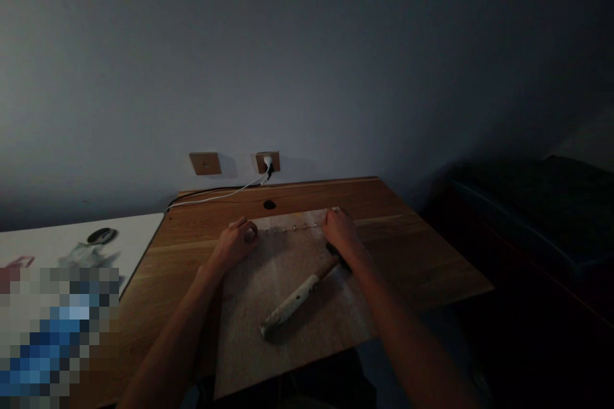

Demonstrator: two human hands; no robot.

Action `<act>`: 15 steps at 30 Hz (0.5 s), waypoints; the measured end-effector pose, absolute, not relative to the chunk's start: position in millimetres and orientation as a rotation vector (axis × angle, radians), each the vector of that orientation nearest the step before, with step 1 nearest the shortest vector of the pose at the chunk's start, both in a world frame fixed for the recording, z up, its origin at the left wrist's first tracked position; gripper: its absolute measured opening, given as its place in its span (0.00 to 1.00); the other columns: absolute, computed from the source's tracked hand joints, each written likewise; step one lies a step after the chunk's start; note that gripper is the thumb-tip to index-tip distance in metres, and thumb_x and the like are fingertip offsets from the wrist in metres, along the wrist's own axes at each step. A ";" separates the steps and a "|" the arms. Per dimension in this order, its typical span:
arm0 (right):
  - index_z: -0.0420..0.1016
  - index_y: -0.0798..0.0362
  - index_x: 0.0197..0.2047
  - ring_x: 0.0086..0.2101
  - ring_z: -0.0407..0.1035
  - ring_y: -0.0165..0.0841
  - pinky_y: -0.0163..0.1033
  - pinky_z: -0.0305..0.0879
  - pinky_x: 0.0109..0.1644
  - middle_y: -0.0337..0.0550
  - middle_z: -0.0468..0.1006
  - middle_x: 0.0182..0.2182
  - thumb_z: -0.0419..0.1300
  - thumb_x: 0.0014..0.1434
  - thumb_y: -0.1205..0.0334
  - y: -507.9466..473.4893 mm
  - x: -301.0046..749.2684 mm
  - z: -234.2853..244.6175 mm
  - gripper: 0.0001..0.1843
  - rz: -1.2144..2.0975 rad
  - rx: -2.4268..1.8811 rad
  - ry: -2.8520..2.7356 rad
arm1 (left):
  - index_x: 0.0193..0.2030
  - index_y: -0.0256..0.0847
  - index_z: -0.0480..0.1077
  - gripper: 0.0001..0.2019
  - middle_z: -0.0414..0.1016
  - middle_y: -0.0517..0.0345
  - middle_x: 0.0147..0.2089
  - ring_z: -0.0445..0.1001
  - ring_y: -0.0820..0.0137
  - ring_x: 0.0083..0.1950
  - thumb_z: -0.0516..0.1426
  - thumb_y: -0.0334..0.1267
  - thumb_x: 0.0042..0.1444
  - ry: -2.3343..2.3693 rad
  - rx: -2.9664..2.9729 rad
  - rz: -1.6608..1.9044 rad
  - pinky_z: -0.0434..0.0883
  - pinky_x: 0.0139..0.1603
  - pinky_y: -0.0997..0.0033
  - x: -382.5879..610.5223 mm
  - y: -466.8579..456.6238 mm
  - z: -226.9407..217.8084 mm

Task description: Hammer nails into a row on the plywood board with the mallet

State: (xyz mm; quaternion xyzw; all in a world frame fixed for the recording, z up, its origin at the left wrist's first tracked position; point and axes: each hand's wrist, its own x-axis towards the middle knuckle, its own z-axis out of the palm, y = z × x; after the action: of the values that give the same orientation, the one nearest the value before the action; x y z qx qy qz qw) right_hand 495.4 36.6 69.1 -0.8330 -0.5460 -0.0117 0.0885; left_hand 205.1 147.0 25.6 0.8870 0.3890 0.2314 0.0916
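A pale wooden board (pixel 278 326) lies on a brown wooden desk (pixel 407 255). A row of several small nails (pixel 293 227) stands along the board's far edge. My left hand (pixel 236 243) rests at the left end of the row with its fingers curled at the board's far left corner. My right hand (pixel 341 233) lies over the board's far right corner, fingers bent down on it. A hammer (pixel 298 299) with a worn pale handle lies on the board, its dark head partly hidden under my right wrist.
A white cable (pixel 225 195) runs from a wall socket (pixel 267 162) across the desk's back edge. A round hole (pixel 269 205) sits in the desk. A white table (pixel 71 246) with small objects stands left. Dark furniture (pixel 537 217) fills the right.
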 end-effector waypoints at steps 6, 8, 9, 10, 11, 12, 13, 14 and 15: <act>0.80 0.57 0.48 0.48 0.75 0.41 0.40 0.65 0.53 0.58 0.82 0.47 0.53 0.68 0.68 38.1 495.1 68.4 0.14 -0.047 -2.397 -1.699 | 0.38 0.44 0.75 0.05 0.75 0.54 0.42 0.77 0.63 0.40 0.59 0.37 0.56 1.153 2.608 0.703 0.72 0.41 0.67 205.9 146.7 24.4; 0.80 0.56 0.48 0.50 0.74 0.40 0.40 0.64 0.54 0.56 0.82 0.47 0.53 0.68 0.67 38.9 495.6 67.8 0.14 -0.039 -2.356 -1.740 | 0.38 0.44 0.75 0.05 0.75 0.54 0.42 0.77 0.63 0.39 0.59 0.37 0.55 1.165 2.601 0.710 0.72 0.41 0.67 205.9 147.1 23.4; 0.81 0.56 0.47 0.50 0.74 0.40 0.39 0.64 0.54 0.55 0.82 0.47 0.53 0.68 0.67 39.4 496.1 67.3 0.14 -0.030 -2.337 -1.760 | 0.38 0.44 0.75 0.05 0.75 0.54 0.43 0.77 0.63 0.39 0.59 0.37 0.56 1.171 2.600 0.715 0.72 0.41 0.67 205.9 147.4 22.9; 0.81 0.55 0.46 0.50 0.74 0.40 0.39 0.64 0.54 0.55 0.83 0.47 0.54 0.68 0.67 39.8 496.7 66.7 0.14 -0.018 -2.320 -1.777 | 0.38 0.44 0.75 0.05 0.75 0.54 0.43 0.77 0.63 0.39 0.59 0.37 0.56 1.173 2.601 0.716 0.72 0.41 0.67 205.9 147.7 22.6; 0.81 0.55 0.45 0.50 0.74 0.39 0.39 0.64 0.54 0.54 0.83 0.46 0.54 0.68 0.67 40.4 497.4 65.9 0.13 -0.004 -2.304 -1.792 | 0.38 0.43 0.75 0.05 0.75 0.54 0.42 0.77 0.63 0.40 0.59 0.37 0.56 1.171 2.603 0.711 0.72 0.42 0.67 205.9 148.0 22.4; 0.82 0.54 0.45 0.49 0.74 0.39 0.39 0.64 0.54 0.53 0.83 0.46 0.55 0.67 0.68 41.0 498.2 65.0 0.12 0.010 -2.290 -1.806 | 0.38 0.43 0.75 0.05 0.75 0.53 0.42 0.77 0.63 0.40 0.59 0.37 0.56 1.167 2.603 0.706 0.72 0.42 0.66 206.0 148.3 22.2; 0.82 0.55 0.44 0.49 0.74 0.39 0.38 0.64 0.54 0.53 0.83 0.46 0.56 0.66 0.68 41.7 499.0 63.9 0.12 0.023 -2.278 -1.818 | 0.38 0.43 0.75 0.05 0.75 0.53 0.42 0.77 0.62 0.40 0.59 0.37 0.57 1.164 2.599 0.703 0.72 0.42 0.66 206.1 148.5 21.9; 0.82 0.55 0.44 0.49 0.74 0.39 0.38 0.63 0.55 0.52 0.84 0.46 0.57 0.66 0.68 42.6 499.8 62.7 0.12 0.035 -2.267 -1.828 | 0.38 0.43 0.75 0.04 0.75 0.53 0.42 0.76 0.62 0.41 0.59 0.37 0.57 1.159 2.595 0.700 0.72 0.42 0.66 206.4 148.8 21.4; 0.82 0.55 0.44 0.49 0.75 0.39 0.38 0.63 0.55 0.52 0.84 0.45 0.57 0.66 0.68 43.6 500.5 61.5 0.12 0.044 -2.260 -1.836 | 0.38 0.43 0.75 0.04 0.75 0.53 0.42 0.76 0.63 0.41 0.59 0.36 0.57 1.155 2.591 0.701 0.72 0.42 0.67 206.6 149.0 20.8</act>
State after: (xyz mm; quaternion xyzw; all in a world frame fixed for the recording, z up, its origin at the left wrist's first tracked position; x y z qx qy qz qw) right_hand 500.5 43.6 61.5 -0.7709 -0.6264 0.0151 0.1144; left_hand 206.6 149.0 20.8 0.8814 0.3929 0.2384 0.1097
